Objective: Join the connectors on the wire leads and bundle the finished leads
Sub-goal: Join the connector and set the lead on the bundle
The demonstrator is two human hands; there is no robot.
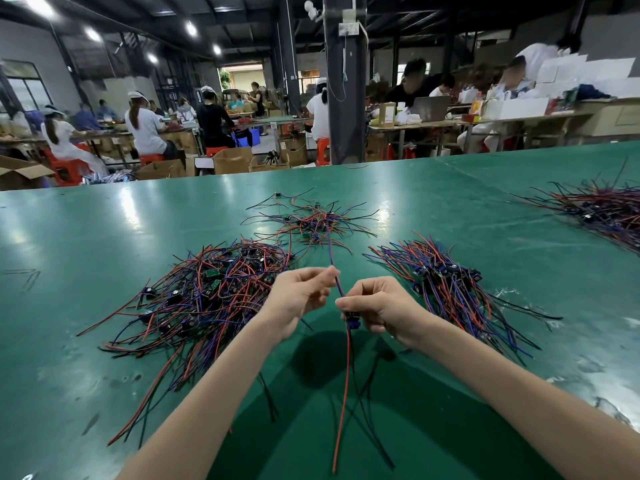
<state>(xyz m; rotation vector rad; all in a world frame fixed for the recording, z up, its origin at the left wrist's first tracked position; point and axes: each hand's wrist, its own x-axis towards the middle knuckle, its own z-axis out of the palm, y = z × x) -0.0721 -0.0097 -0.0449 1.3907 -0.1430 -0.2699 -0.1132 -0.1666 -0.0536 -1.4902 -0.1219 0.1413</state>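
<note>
Green table [104,237], slim red-blue-black wire lead [353,323]

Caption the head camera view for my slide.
Left hand pinches a blue-and-red wire lead, right hand grips its blue connector, above a green table with tangled wire piles.

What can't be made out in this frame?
Head view only:
- Connector: mostly covered by the right hand; joined or not, unclear.
- Lead: far end lost in the centre pile, beyond the left hand.
- Far-right wire pile: cut off by the frame edge.
</note>
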